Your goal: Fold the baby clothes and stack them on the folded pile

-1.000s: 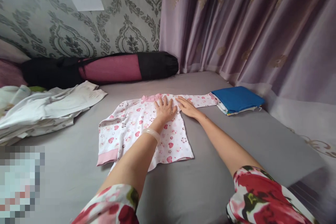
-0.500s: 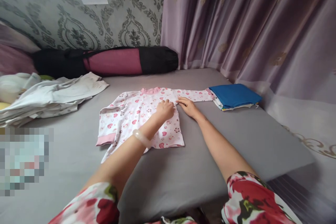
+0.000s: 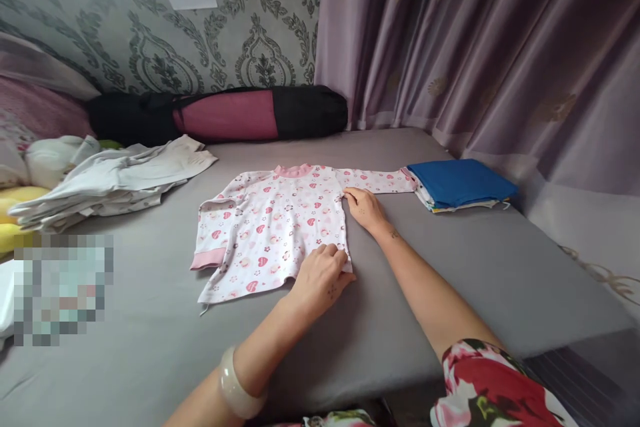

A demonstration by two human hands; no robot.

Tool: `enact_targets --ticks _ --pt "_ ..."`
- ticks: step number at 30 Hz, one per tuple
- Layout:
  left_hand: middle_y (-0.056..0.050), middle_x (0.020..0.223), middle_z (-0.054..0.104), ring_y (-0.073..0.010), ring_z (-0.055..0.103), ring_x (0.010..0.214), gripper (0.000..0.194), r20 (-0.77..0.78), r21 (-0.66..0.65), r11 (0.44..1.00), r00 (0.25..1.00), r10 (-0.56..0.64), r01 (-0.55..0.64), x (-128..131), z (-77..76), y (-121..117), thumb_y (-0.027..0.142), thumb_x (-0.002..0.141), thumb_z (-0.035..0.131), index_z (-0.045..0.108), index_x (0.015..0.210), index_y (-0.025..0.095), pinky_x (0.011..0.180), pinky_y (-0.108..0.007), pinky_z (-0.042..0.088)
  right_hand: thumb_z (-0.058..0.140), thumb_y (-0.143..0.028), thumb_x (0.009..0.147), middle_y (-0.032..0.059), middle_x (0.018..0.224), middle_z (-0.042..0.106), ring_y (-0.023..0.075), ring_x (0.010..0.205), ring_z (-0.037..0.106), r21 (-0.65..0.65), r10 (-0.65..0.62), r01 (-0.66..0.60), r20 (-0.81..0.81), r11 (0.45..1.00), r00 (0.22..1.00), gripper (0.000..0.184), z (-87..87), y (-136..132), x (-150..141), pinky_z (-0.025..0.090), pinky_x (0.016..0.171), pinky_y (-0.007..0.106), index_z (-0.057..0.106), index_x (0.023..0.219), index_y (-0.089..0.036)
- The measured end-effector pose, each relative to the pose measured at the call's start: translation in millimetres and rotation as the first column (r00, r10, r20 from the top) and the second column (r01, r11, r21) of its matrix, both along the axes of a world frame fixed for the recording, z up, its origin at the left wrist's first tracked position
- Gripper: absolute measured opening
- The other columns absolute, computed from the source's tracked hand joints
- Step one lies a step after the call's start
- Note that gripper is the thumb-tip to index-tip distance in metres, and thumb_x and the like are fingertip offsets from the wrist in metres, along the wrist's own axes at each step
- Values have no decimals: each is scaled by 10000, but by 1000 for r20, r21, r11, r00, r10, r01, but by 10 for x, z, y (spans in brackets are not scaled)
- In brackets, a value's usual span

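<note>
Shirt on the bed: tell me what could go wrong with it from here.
The far-right cuff lies right at the edge of the folded stack, so a tug on the shirt might nudge that stack askew.

The left hand is at the hem corner and the right hand near the armpit; uneven pulling could skew the shirt.

The other sleeve bends down beside the body, so it could crease or get tucked under.
</note>
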State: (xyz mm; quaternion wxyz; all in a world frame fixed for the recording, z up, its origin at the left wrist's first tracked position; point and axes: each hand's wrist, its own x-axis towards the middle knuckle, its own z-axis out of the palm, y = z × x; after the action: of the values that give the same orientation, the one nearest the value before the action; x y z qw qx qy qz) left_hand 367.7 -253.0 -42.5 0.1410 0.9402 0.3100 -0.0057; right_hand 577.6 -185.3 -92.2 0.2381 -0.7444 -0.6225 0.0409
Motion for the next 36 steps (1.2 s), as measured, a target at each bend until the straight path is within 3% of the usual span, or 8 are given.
enact_targets --ticks 4,11,13,17,23,32,36 --pt "-77 932 654 -234 623 896 182 43 121 993 999 5 -10 7 -111 -58 315 976 470 583 931 180 766 -344 498 375 -212 960 65 1212 702 236 1147 608 20 -120 121 -34 992 992 398 -4 -19 -25 438 1015 335 660 1238 -214" --pt "-77 885 672 -232 617 835 196 87 178 984 996 -33 17 -21 -133 -106 180 982 371 562 1023 174 741 -349 507 405 -279 942 25 1102 745 199 931 686 -9 -23 21 -264 1000 964 393 -46 23 -42 526 882 316 659 1239 -248" --pt "-84 930 674 -234 614 866 193 85 172 984 995 -51 36 -37 -122 -115 132 950 400 565 1043 168 761 -347 509 431 -292 930 29 1116 738 196 919 677 4 7 -6 -243 1000 970 377 -56 29 -53 519 891 318 679 1210 -245" --pt "-74 915 673 -219 604 844 206 108 151 989 994 -18 2 -52 -142 -116 132 957 387 585 939 187 760 -337 509 473 -287 916 49 1209 691 228 1086 617 18 17 -14 -137 1000 990 344 -74 28 -90 456 1004 360 707 1164 -242" --pt "-54 961 682 -186 609 884 244 289 87 996 957 3 -29 8 -235 -150 189 1001 354 597 1003 209 785 -308 515 408 -267 945 92 1195 661 235 1117 587 27 -22 25 -94 999 995 372 -96 59 -67 445 1008 360 708 1157 -210" --pt "-74 917 666 -201 583 843 262 248 114 991 964 -100 73 169 -302 -168 131 974 368 620 956 196 774 -345 524 476 -282 925 127 1256 588 296 1177 505 -48 -31 34 53 998 998 353 -61 -5 -164 392 1016 419 664 1206 -183" --pt "-64 875 675 -196 599 821 282 303 97 989 943 -139 115 167 -298 -192 239 1006 359 614 892 198 788 -343 527 456 -280 939 134 1251 582 299 1152 495 -49 -17 23 129 999 991 351 11 -61 -201 398 980 413 642 1223 -190"
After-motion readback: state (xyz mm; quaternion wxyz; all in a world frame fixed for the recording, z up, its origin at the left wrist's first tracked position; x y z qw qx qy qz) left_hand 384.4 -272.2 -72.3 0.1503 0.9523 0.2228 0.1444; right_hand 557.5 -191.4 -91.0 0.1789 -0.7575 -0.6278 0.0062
